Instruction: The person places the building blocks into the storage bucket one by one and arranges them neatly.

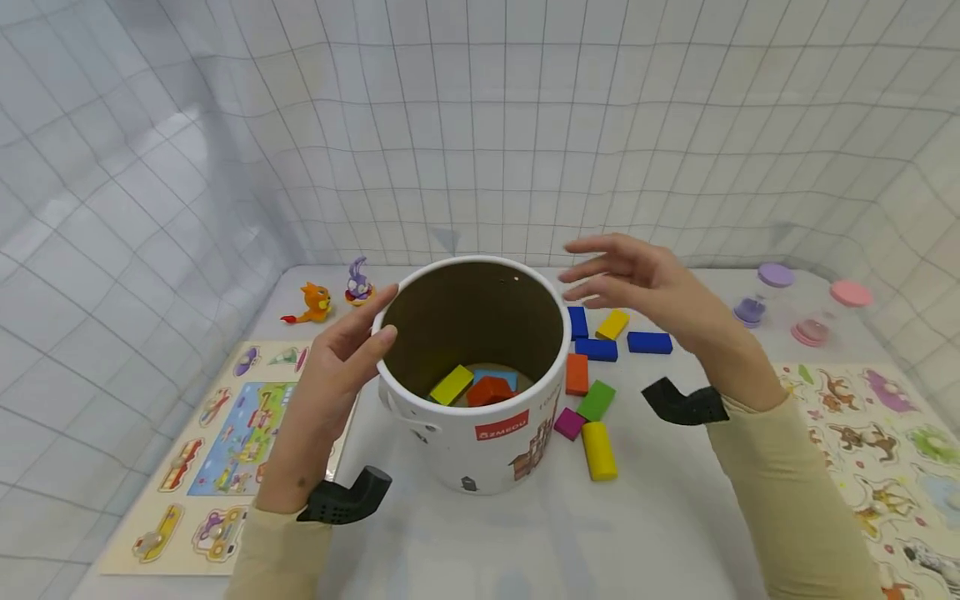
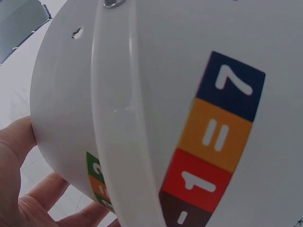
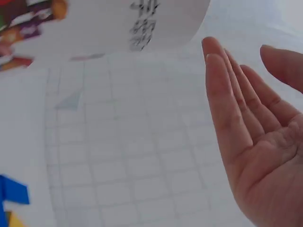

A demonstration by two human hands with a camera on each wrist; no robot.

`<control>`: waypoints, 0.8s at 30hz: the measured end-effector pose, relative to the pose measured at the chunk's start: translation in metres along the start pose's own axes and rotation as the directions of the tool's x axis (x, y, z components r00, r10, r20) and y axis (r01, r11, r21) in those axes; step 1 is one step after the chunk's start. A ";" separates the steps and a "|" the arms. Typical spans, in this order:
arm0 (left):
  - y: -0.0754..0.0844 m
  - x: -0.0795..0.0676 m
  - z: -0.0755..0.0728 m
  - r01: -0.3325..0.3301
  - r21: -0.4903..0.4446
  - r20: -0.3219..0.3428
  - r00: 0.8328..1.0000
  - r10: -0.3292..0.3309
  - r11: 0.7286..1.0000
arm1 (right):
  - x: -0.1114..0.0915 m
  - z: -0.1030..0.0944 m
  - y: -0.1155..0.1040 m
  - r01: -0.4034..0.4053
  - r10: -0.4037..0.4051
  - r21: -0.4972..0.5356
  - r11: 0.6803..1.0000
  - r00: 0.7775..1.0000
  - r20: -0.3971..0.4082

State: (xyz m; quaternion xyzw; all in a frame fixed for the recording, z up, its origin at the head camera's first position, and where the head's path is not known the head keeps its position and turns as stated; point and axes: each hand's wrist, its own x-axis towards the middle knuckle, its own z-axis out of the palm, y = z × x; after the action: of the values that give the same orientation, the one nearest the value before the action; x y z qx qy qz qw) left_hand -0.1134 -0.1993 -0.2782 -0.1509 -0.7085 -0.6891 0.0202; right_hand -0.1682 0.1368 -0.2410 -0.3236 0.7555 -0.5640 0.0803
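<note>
A white bucket (image 1: 472, 446) with printed pictures stands upright in the middle of the table, and its handle hangs down the near left side. Inside lie a yellow block (image 1: 452, 385), a red block (image 1: 491, 391) and a light blue block (image 1: 497, 377). At the bucket's left rim rests my left hand (image 1: 333, 375), its thumb and finger ends reaching over the edge and the fingers fairly straight. My right hand (image 1: 637, 279) is raised just right of the rim, above several loose blocks. The right wrist view shows its fingers extended and the palm bare.
Right of the bucket are blue blocks (image 1: 649, 342), a green block (image 1: 596, 402) and a yellow cylinder (image 1: 599, 451). Two small toy figures (image 1: 317, 302) stand back left; two sand timers (image 1: 813, 321) stand back right. Picture puzzle boards (image 1: 183, 533) flank both sides.
</note>
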 end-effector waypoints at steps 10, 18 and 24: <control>0.003 -0.001 -0.003 0.022 0.001 -0.007 1.000 -0.022 1.000 | -0.050 0.015 0.119 -0.309 0.307 -0.339 0.889 0.950 -0.060; -0.004 -0.008 -0.002 0.034 0.004 -0.002 0.999 -0.034 0.999 | -0.064 0.027 0.143 -0.267 0.337 -0.564 0.782 0.941 0.021; -0.005 -0.007 -0.002 0.032 -0.003 -0.007 0.999 -0.032 0.999 | -0.064 0.027 0.145 -0.208 0.285 -0.636 0.743 0.958 0.019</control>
State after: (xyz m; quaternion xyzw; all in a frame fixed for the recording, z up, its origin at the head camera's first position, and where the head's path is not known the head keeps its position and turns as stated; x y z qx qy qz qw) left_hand -0.1083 -0.2029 -0.2848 -0.1373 -0.7096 -0.6910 0.0114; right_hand -0.1632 0.1746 -0.3972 -0.2608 0.9300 -0.2447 0.0850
